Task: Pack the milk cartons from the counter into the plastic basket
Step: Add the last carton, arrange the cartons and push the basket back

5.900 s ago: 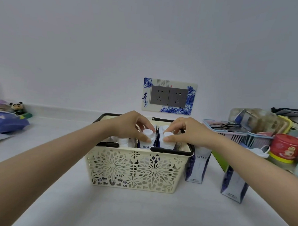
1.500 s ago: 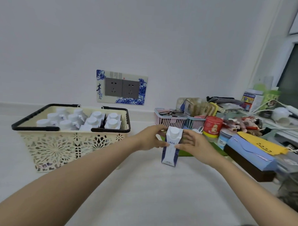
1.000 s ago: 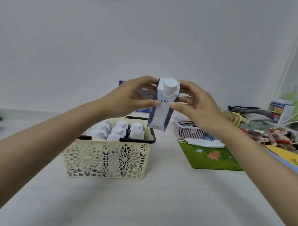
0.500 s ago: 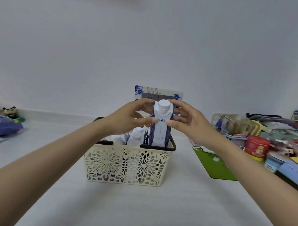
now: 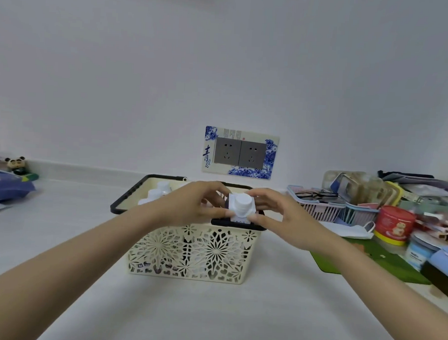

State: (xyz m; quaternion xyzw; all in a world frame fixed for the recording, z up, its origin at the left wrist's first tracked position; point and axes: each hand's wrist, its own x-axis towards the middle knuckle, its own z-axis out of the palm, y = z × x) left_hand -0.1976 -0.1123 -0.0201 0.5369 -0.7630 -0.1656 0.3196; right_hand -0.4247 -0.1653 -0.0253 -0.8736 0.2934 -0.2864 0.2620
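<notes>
Resting on the worktop (image 5: pixel 211 310), the basket (image 5: pixel 188 253) takes a carton (image 5: pixel 241 209) at its near right corner; left hand (image 5: pixel 190 207) and right hand (image 5: pixel 275 215) pinch its top, fingers closed, likely steering it beside packed cartons (image 5: pixel 157 192)

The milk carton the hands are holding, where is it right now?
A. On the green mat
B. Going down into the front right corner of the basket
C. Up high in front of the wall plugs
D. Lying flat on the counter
B: both hands, left hand and right hand, hold the milk carton upright, sunk past the black rim of the basket at its front right corner.
</notes>
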